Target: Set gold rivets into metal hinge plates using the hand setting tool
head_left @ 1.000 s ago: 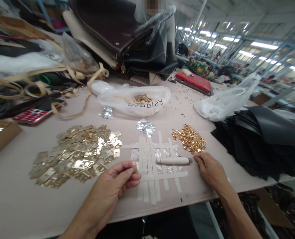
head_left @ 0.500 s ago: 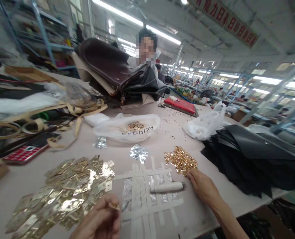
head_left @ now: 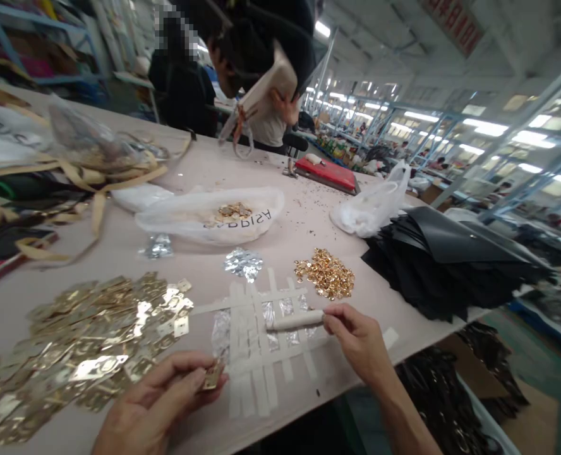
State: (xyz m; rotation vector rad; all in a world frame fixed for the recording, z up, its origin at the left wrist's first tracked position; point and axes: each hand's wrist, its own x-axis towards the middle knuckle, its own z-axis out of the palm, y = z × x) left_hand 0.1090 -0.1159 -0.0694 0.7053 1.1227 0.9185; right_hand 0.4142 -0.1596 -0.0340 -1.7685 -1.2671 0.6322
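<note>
My left hand [head_left: 162, 395] pinches a small gold metal plate [head_left: 212, 375] near the table's front edge. The fingers of my right hand [head_left: 356, 338] are closed on the right end of a white-wrapped rod [head_left: 295, 320], which lies over a taped patch [head_left: 256, 354] with strips of pale tape. Many gold plates [head_left: 105, 335] are spread at the left. Behind the patch lie a pile of silver discs [head_left: 243, 263] and a heap of small gold pieces [head_left: 326, 275].
A white plastic bag [head_left: 180, 221] holds gold pieces. Black sheets [head_left: 432, 265] are stacked at the right, near another white bag [head_left: 370, 208] and a red box [head_left: 326, 172]. Across the table, a person's hand [head_left: 285, 106] holds dark bags [head_left: 261, 38].
My right hand has left the small gold pieces and taken hold of the rod's end. The dark bags have been lifted off the table by the person opposite. The view has shifted.
</note>
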